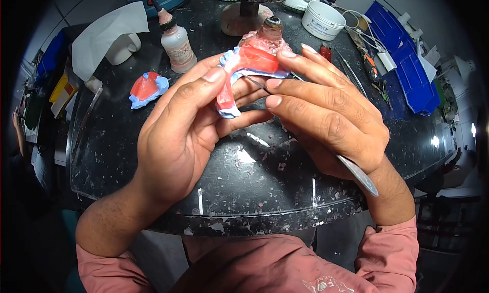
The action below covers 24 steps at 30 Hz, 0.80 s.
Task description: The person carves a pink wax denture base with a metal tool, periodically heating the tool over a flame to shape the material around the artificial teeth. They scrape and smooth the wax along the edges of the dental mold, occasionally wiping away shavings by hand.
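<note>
My left hand (175, 127) holds up a curved red wax dental piece (257, 60) with blue and white edges, the thumb on its near side and the other fingers behind and below. In my right hand (331, 112) is a metal wax carver (360, 175); its broad grey end sticks out past the wrist, and its thin dark tip lies close under the arch's inner edge. The right index finger rests by the arch's right end. A smaller red wax piece with blue edges (146, 89) lies on the black table at left.
Behind the hands stands a wax-crusted burner (270, 31). A squeeze bottle (178, 48) is at back left, near a draped white sheet (104, 33). A white tub (323, 20), slim tools (351, 71) and a blue tray (405, 64) are at right. Wax scraps speckle the table (239, 183).
</note>
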Available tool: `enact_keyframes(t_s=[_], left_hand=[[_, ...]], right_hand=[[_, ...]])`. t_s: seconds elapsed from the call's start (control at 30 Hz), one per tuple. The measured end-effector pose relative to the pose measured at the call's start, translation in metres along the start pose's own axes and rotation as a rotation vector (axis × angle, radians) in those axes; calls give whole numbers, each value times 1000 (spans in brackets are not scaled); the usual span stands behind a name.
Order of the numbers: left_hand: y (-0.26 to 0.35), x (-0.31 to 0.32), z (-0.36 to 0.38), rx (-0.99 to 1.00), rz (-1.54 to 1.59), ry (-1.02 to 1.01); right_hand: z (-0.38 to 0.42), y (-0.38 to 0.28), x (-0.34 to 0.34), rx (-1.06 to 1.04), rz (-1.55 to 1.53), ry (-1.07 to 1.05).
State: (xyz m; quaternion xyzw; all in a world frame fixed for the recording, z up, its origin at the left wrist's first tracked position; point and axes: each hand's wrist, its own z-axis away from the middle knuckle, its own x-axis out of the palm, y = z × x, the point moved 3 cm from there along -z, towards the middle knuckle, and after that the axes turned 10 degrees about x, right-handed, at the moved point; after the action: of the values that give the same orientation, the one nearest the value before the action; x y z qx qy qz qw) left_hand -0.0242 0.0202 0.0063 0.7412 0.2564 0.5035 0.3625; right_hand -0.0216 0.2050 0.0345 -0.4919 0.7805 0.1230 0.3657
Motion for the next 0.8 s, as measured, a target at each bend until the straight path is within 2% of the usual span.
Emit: enact_keyframes(t_s=[0.8], left_hand=[[-3,-4,0,-23,53,29]], right_hand=[[1,2,-1,-8,9,-6]])
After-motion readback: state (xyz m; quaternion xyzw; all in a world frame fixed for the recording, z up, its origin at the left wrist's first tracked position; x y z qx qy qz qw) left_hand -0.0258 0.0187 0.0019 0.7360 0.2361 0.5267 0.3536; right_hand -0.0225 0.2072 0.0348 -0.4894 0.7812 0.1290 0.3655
